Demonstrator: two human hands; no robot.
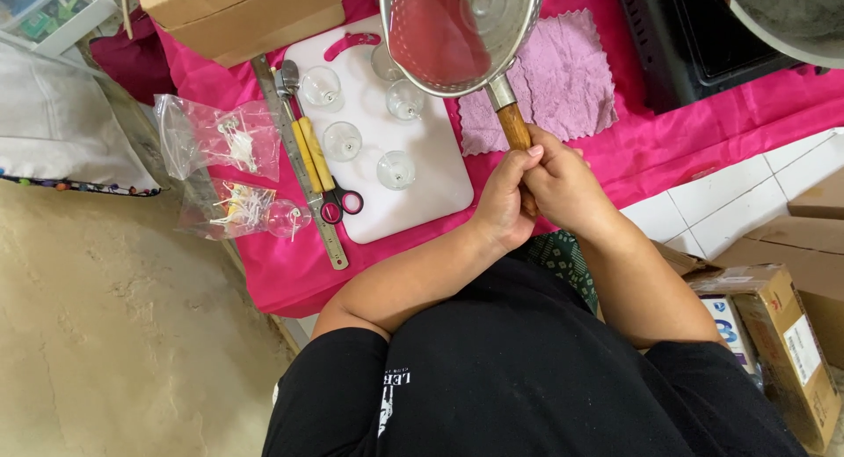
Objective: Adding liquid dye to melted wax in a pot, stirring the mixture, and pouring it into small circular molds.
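Both of my hands grip the wooden handle [512, 125] of a small metal saucepan [457, 31] holding pink liquid. My left hand [504, 200] wraps the handle's lower end. Beside it, my right hand [567, 186] clasps the same handle, the two touching. The pan hangs above the far edge of a white cutting board [418, 202]. Several small clear glass cups [342, 141] stand on the board, just left of the pan.
A steel ruler [308, 189], a yellow-handled tool and red-handled scissors [338, 199] lie at the board's left edge. Two clear bags of small wicks [230, 141] sit further left. A pink cloth [571, 79], a black stove [694, 35], and cardboard boxes [242, 13] surround the pink-covered table.
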